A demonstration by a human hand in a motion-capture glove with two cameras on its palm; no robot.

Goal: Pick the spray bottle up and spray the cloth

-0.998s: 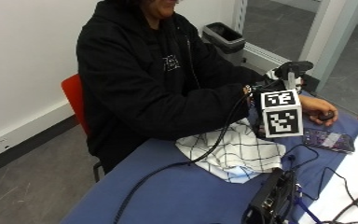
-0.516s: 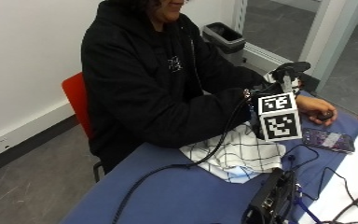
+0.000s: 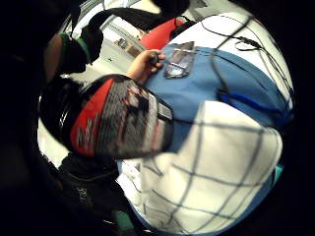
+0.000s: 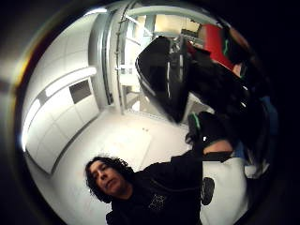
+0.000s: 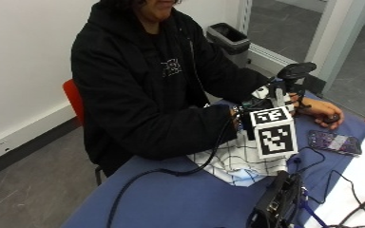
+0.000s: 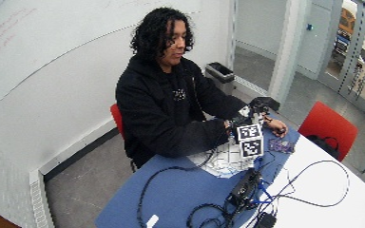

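Spray bottle (image 5: 293, 78), black trigger head with a red-and-grey printed body (image 3: 118, 118), is lifted off the surface and upright, directly above the cloth. Right hand (image 5: 252, 111) is wrapped around the bottle body, fingers curled on it. Cloth (image 5: 239, 161), white with dark grid lines, lies rumpled on the blue surface (image 5: 170, 199) at the near edge by the person. Bare left hand (image 5: 321, 111) rests on the surface beyond, holding a small dark object. A phone (image 5: 334, 141) lies just beside it.

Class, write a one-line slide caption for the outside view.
Seated person's gloved right hand holds a spray bottle above a checked cloth on a blue table.
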